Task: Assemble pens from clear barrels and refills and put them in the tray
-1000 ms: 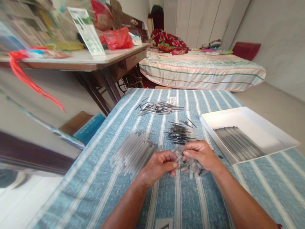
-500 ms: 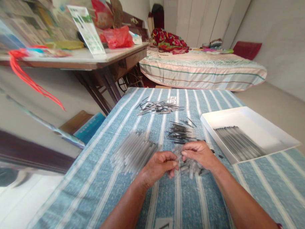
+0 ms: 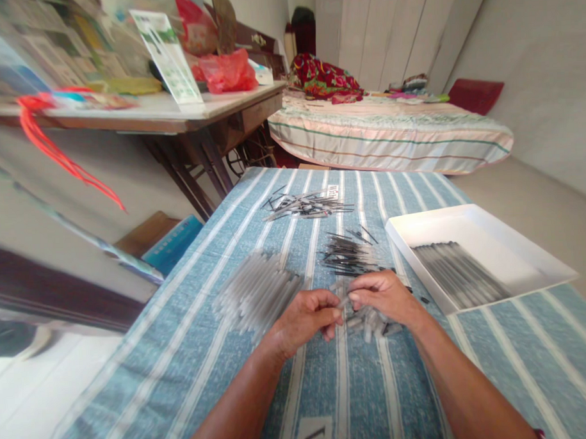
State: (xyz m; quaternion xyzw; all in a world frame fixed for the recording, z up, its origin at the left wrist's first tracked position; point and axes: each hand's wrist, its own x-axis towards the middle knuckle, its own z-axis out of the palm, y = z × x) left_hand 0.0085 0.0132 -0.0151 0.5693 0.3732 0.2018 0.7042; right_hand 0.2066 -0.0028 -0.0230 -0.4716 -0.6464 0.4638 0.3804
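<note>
My left hand (image 3: 310, 316) is closed in a pinch at the middle of the cloth-covered table. Facing it, my right hand (image 3: 383, 296) pinches too, its fingertips close to the left ones. Between them shows a small translucent pen part (image 3: 343, 302), blurred and partly covered by the fingers. Under and beside my right hand lies a pile of short, clear grey pen caps (image 3: 372, 324). Left of my left hand is a stack of frosted pen barrels (image 3: 257, 291). Thin dark pen refills (image 3: 345, 255) lie just beyond the hands.
A white open box (image 3: 520, 253) at the right holds a row of grey pens (image 3: 461, 274). Farther back on the striped tablecloth (image 3: 211, 350) is a loose heap of mixed thin parts (image 3: 306, 206). A cluttered desk (image 3: 174, 124) stands left, a bed (image 3: 390, 133) behind.
My right hand has shifted very slightly to the right, its fingertips still pinched. My left hand and the piles stay where they were.
</note>
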